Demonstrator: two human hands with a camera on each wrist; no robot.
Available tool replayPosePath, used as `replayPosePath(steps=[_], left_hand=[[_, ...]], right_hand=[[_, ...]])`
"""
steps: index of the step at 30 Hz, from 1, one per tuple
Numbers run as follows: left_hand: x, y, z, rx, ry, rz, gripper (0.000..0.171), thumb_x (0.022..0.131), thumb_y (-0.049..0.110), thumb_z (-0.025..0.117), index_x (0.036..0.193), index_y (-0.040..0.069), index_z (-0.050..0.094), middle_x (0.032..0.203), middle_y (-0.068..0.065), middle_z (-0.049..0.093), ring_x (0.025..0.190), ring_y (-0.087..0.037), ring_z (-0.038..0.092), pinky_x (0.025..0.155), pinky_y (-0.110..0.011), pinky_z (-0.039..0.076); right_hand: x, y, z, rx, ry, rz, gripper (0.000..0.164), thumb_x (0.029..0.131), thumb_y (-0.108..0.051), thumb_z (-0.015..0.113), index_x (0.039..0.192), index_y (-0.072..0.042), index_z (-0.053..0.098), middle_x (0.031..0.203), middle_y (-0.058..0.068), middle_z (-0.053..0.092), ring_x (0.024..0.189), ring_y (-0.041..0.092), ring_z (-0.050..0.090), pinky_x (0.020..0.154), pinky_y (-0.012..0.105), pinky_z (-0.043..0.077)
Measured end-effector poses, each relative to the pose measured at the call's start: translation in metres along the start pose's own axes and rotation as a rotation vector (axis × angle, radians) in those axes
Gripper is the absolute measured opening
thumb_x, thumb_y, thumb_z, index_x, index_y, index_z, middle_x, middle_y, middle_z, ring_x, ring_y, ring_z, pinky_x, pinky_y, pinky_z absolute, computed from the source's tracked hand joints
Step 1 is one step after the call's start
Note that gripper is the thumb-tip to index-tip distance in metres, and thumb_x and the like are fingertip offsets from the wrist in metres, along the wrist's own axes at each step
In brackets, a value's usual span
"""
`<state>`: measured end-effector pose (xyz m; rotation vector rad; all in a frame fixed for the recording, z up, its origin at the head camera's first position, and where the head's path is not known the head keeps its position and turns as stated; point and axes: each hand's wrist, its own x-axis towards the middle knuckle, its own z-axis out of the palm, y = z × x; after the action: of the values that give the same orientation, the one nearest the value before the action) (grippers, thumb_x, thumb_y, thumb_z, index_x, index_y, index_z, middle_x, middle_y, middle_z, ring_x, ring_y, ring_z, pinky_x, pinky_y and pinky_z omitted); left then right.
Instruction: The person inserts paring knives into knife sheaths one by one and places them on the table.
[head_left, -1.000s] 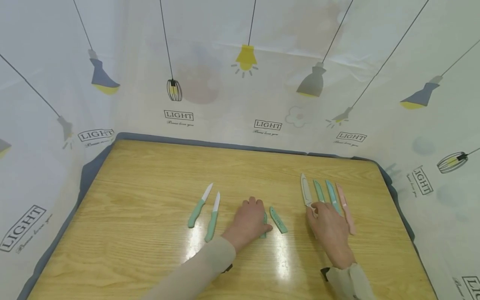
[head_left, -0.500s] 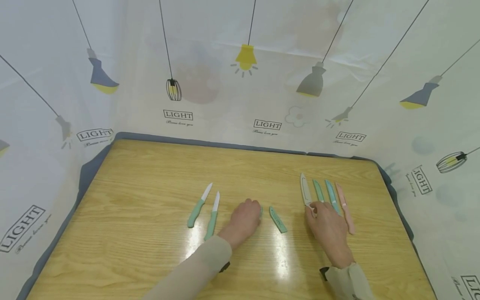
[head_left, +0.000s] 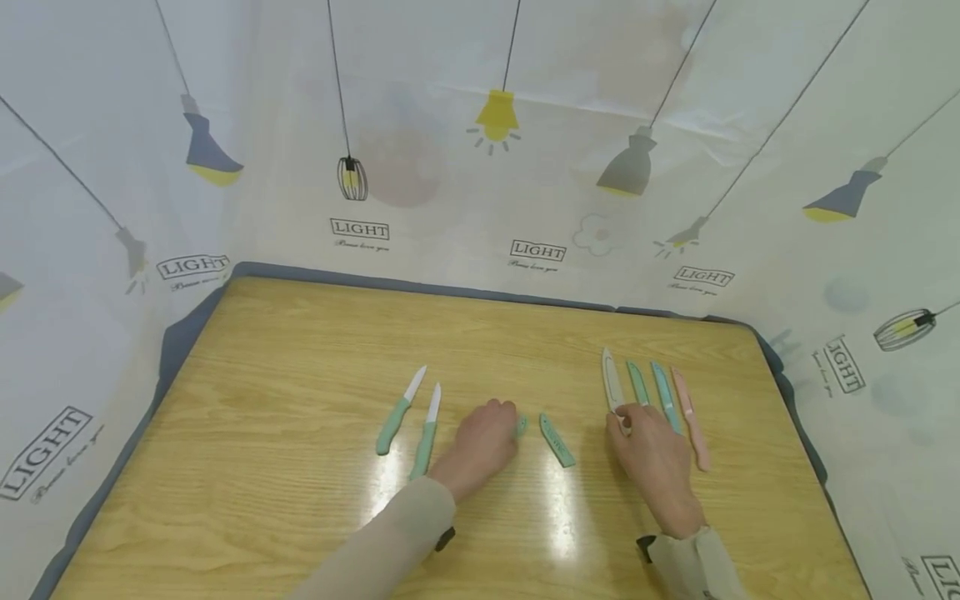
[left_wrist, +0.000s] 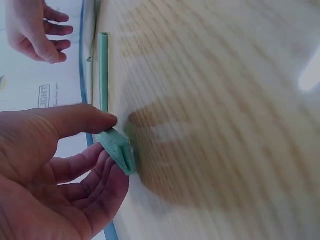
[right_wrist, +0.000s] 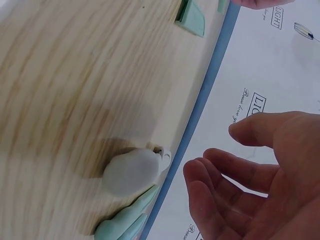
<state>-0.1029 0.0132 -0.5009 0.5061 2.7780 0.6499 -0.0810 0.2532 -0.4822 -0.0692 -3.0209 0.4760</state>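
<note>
My left hand (head_left: 480, 442) pinches a green knife sheath (left_wrist: 118, 149) between thumb and fingers, low over the tabletop. In the head view only the end of that sheath peeks out beside the fingers. A second green sheath (head_left: 557, 440) lies just to its right. My right hand (head_left: 651, 450) is over the handle end of a cream-coloured sheathed knife (head_left: 612, 379). The right wrist view shows its fingers loosely bent with nothing between them, beside the knife's pale handle (right_wrist: 131, 172). Two green-handled knives with bare white blades, one (head_left: 390, 429) left of the other (head_left: 424, 446), lie left of my left hand.
Green (head_left: 637, 380), blue (head_left: 663, 387) and pink (head_left: 692, 417) sheathed knives lie side by side right of the cream one, partly behind my right hand. The wooden table (head_left: 300, 350) has a dark edge along a lamp-printed cloth (head_left: 450, 208).
My left hand has drawn slightly left with the green sheath, turning so the thumb no longer shows in the head view. My right hand has barely shifted.
</note>
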Motion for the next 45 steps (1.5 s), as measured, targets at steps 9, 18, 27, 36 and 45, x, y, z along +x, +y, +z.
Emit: replayPosePath(steps=[9,18,27,36,45], left_hand=[[-0.017,-0.016,-0.014,-0.225,0.035,-0.057,0.027,0.078,0.018,0.074,0.101,0.011,0.061,0.089,0.002,0.060,0.075,-0.013,0.053,0.062,-0.025,0.048],[-0.027,-0.038,-0.029,-0.361,0.119,-0.035,0.030,0.083,0.016,0.071,0.110,0.007,0.063,0.097,-0.004,0.069,0.088,-0.016,0.065,0.075,-0.030,0.056],[-0.030,-0.063,-0.032,-0.516,0.151,-0.049,0.038,0.092,0.019,0.065,0.126,0.002,0.062,0.108,-0.009,0.068,0.094,-0.022,0.066,0.075,-0.031,0.057],[-0.034,-0.078,-0.034,-1.084,0.077,-0.105,0.040,0.099,0.006,0.051,0.136,-0.008,0.048,0.117,-0.020,0.063,0.106,-0.028,0.064,0.086,-0.031,0.055],[-0.040,-0.092,-0.036,-1.302,0.213,-0.183,0.036,0.101,0.002,0.046,0.134,-0.012,0.047,0.121,-0.029,0.058,0.110,-0.034,0.061,0.092,-0.039,0.052]], right_hand=[[-0.002,-0.012,0.003,0.052,0.013,-0.050,0.031,0.094,-0.030,0.057,0.104,-0.005,0.072,0.091,0.008,0.068,0.064,0.016,0.058,0.041,0.024,0.046],[-0.005,-0.032,0.005,0.106,0.014,-0.108,0.028,0.093,-0.028,0.059,0.099,-0.005,0.074,0.088,0.006,0.069,0.058,0.012,0.057,0.037,0.022,0.043],[-0.006,-0.043,0.014,0.120,0.007,-0.111,0.028,0.093,-0.030,0.057,0.099,-0.008,0.074,0.086,0.003,0.070,0.065,0.013,0.062,0.046,0.023,0.049],[-0.009,-0.053,0.018,0.134,-0.010,-0.118,0.026,0.092,-0.029,0.060,0.096,-0.008,0.074,0.085,0.002,0.069,0.067,0.013,0.062,0.049,0.025,0.051],[-0.013,-0.070,0.026,0.136,-0.010,-0.180,0.025,0.092,-0.027,0.058,0.096,-0.007,0.074,0.084,0.001,0.067,0.064,0.009,0.059,0.049,0.022,0.050]])
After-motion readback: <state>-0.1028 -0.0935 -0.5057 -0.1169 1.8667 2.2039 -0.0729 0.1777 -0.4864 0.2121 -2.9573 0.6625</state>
